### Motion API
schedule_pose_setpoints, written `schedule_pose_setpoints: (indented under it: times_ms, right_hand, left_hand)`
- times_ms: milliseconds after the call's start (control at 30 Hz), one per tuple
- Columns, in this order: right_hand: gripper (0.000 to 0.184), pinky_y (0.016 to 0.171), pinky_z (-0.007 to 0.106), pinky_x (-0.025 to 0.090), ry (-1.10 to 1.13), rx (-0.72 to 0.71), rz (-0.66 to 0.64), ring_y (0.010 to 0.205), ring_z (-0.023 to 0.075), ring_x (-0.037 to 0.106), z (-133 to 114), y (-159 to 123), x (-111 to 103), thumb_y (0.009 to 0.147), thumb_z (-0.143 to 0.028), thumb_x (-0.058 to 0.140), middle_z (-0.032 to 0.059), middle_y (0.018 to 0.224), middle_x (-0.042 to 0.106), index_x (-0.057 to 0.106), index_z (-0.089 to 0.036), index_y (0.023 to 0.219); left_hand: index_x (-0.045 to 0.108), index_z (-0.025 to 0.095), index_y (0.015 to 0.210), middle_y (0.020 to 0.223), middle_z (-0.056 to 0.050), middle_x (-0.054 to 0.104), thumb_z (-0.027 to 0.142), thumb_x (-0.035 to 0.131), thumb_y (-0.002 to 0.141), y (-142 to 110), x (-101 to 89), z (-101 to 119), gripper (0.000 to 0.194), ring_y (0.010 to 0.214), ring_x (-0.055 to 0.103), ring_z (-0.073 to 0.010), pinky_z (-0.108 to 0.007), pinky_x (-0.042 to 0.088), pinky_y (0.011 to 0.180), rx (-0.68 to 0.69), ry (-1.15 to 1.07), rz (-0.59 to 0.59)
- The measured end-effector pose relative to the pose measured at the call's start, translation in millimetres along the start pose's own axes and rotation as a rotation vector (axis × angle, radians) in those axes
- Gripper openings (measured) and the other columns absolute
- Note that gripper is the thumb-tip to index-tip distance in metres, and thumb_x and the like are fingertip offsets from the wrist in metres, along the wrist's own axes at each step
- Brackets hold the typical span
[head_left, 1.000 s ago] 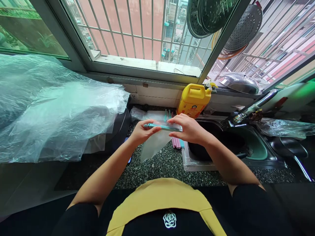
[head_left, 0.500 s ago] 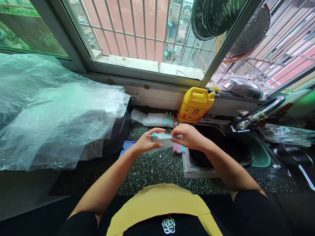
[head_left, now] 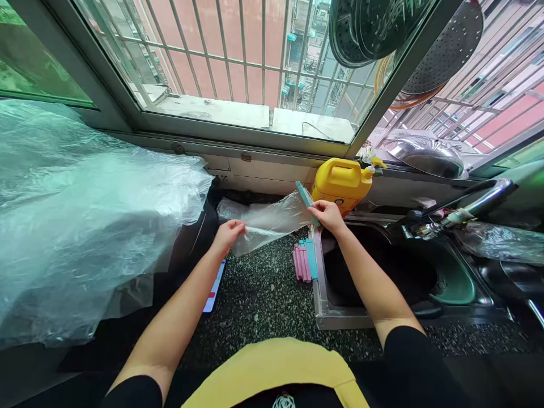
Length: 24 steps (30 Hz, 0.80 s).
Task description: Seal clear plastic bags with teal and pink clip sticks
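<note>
A clear plastic bag (head_left: 272, 222) is stretched between my two hands above the speckled counter (head_left: 263, 306). My left hand (head_left: 228, 234) is closed on the bag's lower left end. My right hand (head_left: 326, 215) pinches the other end, where a teal sealing clip (head_left: 305, 198) sits across the bag's mouth and points up and left. Several pink and teal clips (head_left: 305, 262) lie on the counter just below the bag, beside the sink (head_left: 382, 283).
A yellow jug (head_left: 342, 180) stands behind my right hand by the window sill. A large crumpled plastic sheet (head_left: 85, 215) covers the left side. A tap (head_left: 459, 211) reaches over the sink. Strainers (head_left: 442, 51) hang at upper right. A blue-edged card (head_left: 213, 289) lies on the counter.
The hands held the clipped bag level and close together; they have moved apart and toward the window, the left hand sliding down the bag, the clip now tilted upright by the jug.
</note>
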State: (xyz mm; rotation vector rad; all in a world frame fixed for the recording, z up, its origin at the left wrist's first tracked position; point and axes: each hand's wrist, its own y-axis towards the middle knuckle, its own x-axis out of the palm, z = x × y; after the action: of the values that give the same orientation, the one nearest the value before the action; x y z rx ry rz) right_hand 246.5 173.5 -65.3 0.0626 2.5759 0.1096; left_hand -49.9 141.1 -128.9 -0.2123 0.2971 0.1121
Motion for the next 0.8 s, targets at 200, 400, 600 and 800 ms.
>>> schedule_pose_setpoints:
  times_ms: [200,400,600,800]
  right_hand:
    - [0.024,0.055,0.026,0.040,-0.034,0.101,0.079,0.055,0.0146,0.052,58.2,28.3,38.2,0.063,-0.039,0.061,0.0016,0.057,0.060,0.062,-0.015,0.061]
    - [0.026,0.053,0.024,0.038,-0.071,0.198,0.062,0.054,0.0142,0.052,87.7,44.9,72.1,0.064,-0.040,0.059,0.0016,0.055,0.060,0.060,-0.015,0.059]
    - [0.018,0.050,0.023,0.035,-0.135,0.289,0.032,0.050,0.0127,0.050,108.0,58.5,93.1,0.063,-0.032,0.059,-0.0008,0.050,0.056,0.058,-0.015,0.055]
    - [0.020,0.049,0.022,0.031,-0.229,0.349,-0.010,0.049,0.0120,0.049,120.4,61.3,102.5,0.064,-0.028,0.060,-0.0033,0.045,0.049,0.055,-0.016,0.050]
  left_hand:
    - [0.066,0.015,0.082,0.087,-0.010,0.071,0.020,0.049,0.076,73.8,17.3,16.0,0.019,0.089,0.065,-0.0241,-0.032,0.047,0.079,-0.026,0.338,0.160]
    - [0.067,0.016,0.098,0.104,-0.015,0.070,0.013,0.043,0.082,116.9,27.9,9.1,0.030,0.102,0.063,-0.0294,-0.037,0.046,0.083,-0.052,0.660,0.148]
    - [0.066,0.014,0.104,0.106,-0.017,0.067,0.014,0.038,0.086,138.3,35.9,-12.8,0.034,0.102,0.062,-0.0297,-0.037,0.047,0.082,0.019,0.892,0.065]
    - [0.063,0.013,0.108,0.110,-0.018,0.062,0.012,0.036,0.085,139.8,41.4,-33.8,0.036,0.102,0.061,-0.0297,-0.038,0.046,0.081,0.107,1.034,0.003]
